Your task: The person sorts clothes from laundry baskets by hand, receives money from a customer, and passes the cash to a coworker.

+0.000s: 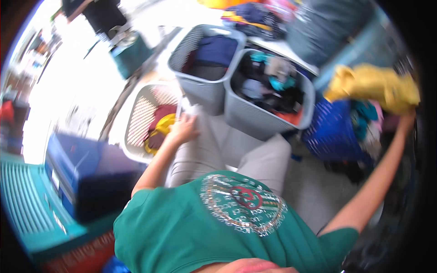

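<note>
My right hand (406, 119) is raised at the far right, closed on a bunched yellow garment (373, 86). The garment hangs above and beside a tilted blue basket (330, 132) filled with mixed clothes, and it hides part of my fingers. My left hand (184, 129) lies over my grey-trousered leg, beside the rim of a cream basket (132, 120). Its fingers look apart and nothing shows in them, though they are slightly blurred. Inside the cream basket are a maroon garment (165, 110) and a yellow one (160, 132).
Ahead stand two grey baskets: one (202, 88) with dark folded cloth, the other (248, 116) with mixed clothes. Behind them are a clothes pile (255, 22) and a large grey bag (325, 29). A blue box (91, 168) and teal crate (27, 200) sit at left.
</note>
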`<state>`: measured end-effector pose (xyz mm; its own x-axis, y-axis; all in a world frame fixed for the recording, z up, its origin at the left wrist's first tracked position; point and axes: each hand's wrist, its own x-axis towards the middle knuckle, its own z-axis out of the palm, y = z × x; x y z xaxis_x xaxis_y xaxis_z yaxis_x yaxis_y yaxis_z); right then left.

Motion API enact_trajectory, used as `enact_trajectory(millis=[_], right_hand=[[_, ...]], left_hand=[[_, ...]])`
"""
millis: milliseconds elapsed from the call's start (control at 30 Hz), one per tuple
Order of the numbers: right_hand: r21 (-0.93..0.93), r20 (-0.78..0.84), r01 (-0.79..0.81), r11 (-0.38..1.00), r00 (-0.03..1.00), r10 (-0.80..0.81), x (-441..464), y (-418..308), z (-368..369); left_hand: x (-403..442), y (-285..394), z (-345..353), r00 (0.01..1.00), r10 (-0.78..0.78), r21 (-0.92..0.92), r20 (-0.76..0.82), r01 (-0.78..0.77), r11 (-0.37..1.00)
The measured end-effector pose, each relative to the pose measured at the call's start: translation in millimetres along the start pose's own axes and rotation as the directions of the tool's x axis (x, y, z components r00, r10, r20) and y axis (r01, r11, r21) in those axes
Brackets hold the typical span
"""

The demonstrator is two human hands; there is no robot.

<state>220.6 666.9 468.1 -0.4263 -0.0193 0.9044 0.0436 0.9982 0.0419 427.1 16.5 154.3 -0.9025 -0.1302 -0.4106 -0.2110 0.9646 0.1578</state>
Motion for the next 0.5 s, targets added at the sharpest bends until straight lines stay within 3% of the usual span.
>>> enact_trajectory(millis=[67, 200, 300, 333, 367, 400, 433, 467, 500], right_hand=[[-0.104, -0.002, -0.054, 0.993, 0.999, 0.054, -31, 58, 14], [-0.201, 0.035, -0.271, 0.941, 0.958, 0.284, -113, 151, 18], [-0.106, 0.341, -0.362, 0.926, 0.862, 0.376, -185, 206, 59], [-0.049, 0.472, -0.399, 0.916, 0.799, 0.373, -209, 225, 80], [0.042, 0.687, -0.494, 0.868, 0.645, 0.334, -233, 254, 69], [0.164, 0.751, -0.826, 0.539, 0.459, 0.474, -244, 253, 63], [-0.084, 0.756, -0.988, 0.129, 0.021, 0.654, -220, 200, 31], [0.016, 0.744, -0.984, 0.176, 0.129, 0.655, -226, 216, 40], [-0.126, 0.572, -0.925, 0.359, 0.228, 0.788, -207, 188, 25]], left_hand=[[-2, 0, 21, 0.998, 0.009, -0.134, -0.059, -0.016, 0.991], [4, 15, 27, 0.997, -0.058, -0.052, -0.043, 0.056, 0.997], [6, 25, 24, 0.991, -0.124, -0.05, -0.043, 0.122, 0.991], [4, 29, 18, 0.987, -0.155, -0.069, -0.03, 0.153, 0.986], [8, 25, 28, 0.987, -0.1, -0.023, -0.129, 0.098, 0.995], [10, 24, 34, 0.984, -0.081, -0.062, -0.157, 0.073, 0.995], [16, 22, 39, 0.982, -0.049, -0.095, -0.184, 0.032, 0.995], [20, 22, 44, 0.974, -0.028, -0.112, -0.226, 0.002, 0.994], [19, 26, 42, 0.966, -0.015, -0.076, -0.259, -0.005, 0.997]])
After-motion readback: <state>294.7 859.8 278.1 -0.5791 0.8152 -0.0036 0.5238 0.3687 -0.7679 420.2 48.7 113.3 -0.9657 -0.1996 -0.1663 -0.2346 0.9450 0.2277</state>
